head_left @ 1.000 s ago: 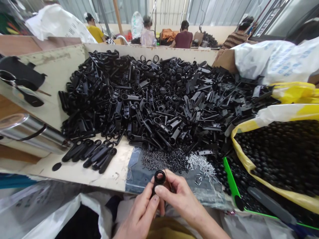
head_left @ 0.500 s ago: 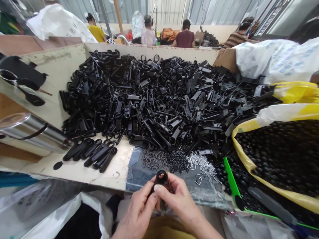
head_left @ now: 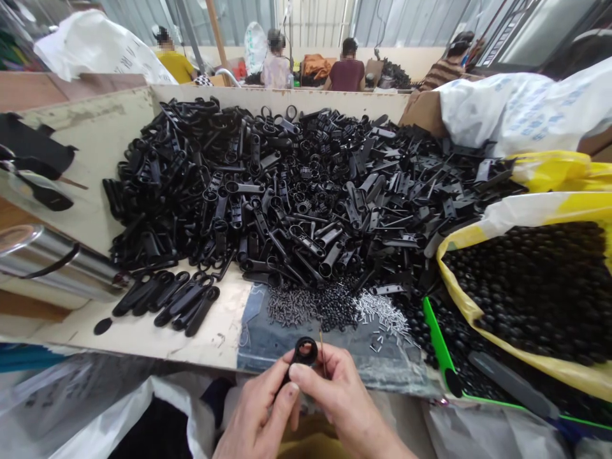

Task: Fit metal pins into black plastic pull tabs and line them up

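Observation:
Both hands meet at the bottom centre over the bench edge. My left hand (head_left: 261,414) pinches a black plastic part with a ring end (head_left: 305,351) from below. My right hand (head_left: 342,398) grips the same part with thumb and fingers, and a thin brown pin (head_left: 322,352) sticks up between its fingers. Just beyond lie small heaps of dark and silver pins (head_left: 335,309) on a grey sheet (head_left: 268,338). A big pile of black plastic arms (head_left: 296,191) fills the bench behind them.
A row of finished black pieces (head_left: 167,299) lies at the left front. A yellow bag of black balls (head_left: 535,287) and a green tray (head_left: 442,357) sit right. A steel cylinder (head_left: 52,261) lies left. White sacks and several people are at the back.
The hands have turned the black part slightly, and the thin pin now shows upright beside the ring. The view has shifted a little to the right and up.

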`<state>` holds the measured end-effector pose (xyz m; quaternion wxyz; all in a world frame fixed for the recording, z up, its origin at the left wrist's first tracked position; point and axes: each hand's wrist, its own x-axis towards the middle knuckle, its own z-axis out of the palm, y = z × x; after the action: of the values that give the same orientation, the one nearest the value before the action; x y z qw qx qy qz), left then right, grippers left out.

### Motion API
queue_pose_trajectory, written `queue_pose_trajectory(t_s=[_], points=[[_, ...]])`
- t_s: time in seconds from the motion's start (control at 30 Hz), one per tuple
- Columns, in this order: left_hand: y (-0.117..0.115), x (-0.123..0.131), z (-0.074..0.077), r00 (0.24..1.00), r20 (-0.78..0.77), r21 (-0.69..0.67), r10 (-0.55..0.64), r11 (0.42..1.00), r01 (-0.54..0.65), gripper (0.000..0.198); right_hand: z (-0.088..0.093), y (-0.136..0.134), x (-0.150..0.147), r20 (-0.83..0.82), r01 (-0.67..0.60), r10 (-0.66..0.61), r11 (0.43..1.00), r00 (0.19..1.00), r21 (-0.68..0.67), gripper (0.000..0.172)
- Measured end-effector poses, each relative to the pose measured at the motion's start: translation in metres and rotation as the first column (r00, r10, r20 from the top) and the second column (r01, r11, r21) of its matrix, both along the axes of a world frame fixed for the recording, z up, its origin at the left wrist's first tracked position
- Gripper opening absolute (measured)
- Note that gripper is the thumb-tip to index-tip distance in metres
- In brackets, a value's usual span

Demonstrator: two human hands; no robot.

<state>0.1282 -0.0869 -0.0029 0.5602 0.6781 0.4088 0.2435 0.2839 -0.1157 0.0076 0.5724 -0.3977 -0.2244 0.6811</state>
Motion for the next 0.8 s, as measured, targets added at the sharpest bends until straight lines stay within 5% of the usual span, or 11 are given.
queue_pose_trajectory(t_s=[0.53, 0.8], points=[[0.0, 0.0, -0.003, 0.999, -0.034, 0.014, 0.041, 0.999, -0.04, 0.051, -0.004, -0.003, -0.004, 0.099, 0.029, -0.026, 0.999, 0.995, -0.025, 0.04], [-0.004, -0.005, -0.011, 0.997, -0.025, -0.177, 0.078, 0.981, -0.081, 0.059, -0.003, 0.007, 0.006, 0.202, -0.019, 0.021, 1.0, 0.979, -0.012, 0.052]])
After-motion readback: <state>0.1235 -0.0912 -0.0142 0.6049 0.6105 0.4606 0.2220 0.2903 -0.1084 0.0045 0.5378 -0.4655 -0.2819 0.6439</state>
